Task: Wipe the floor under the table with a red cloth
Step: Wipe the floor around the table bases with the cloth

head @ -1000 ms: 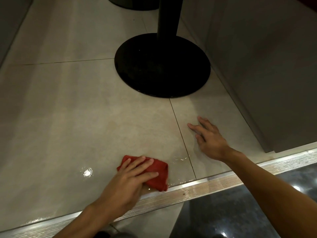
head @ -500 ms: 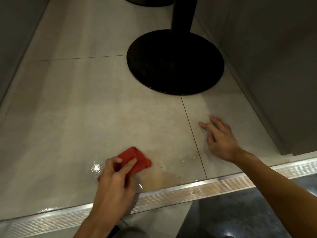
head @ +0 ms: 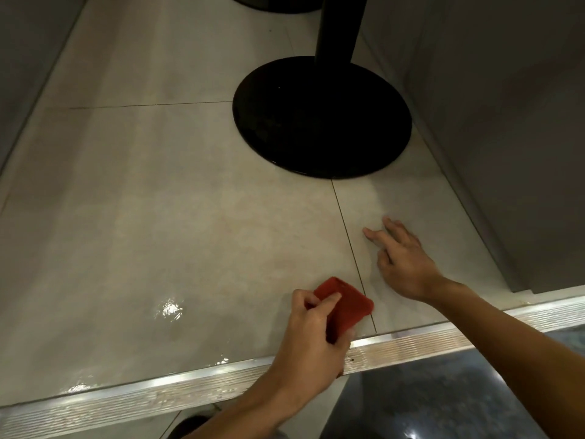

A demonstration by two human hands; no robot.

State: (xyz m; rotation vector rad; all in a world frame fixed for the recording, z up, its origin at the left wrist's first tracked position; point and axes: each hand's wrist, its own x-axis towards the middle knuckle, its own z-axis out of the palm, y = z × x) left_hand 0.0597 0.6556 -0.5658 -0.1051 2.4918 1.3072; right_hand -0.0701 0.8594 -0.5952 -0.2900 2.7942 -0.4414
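**Red cloth held on the wet floor**

A pale tiled floor (head: 152, 217) is seen, and it is shiny and wet near the front. A grey wall (head: 506, 122) is seen on the right. A round black table base (head: 319, 118) is set on the tiles, and a black pole (head: 340, 30) is fixed upright on it. A ribbed metal strip (head: 427, 343) is laid along the front edge of the tiles. The right hand (head: 403, 264) is laid flat on the floor with its fingers (head: 375, 234) spread. The left hand (head: 311, 340) is curled, and the red cloth (head: 346, 304) is pinched between its thumb and fingers. The cloth is folded small and is pressed on the floor just beside a tile line, near the metal strip.
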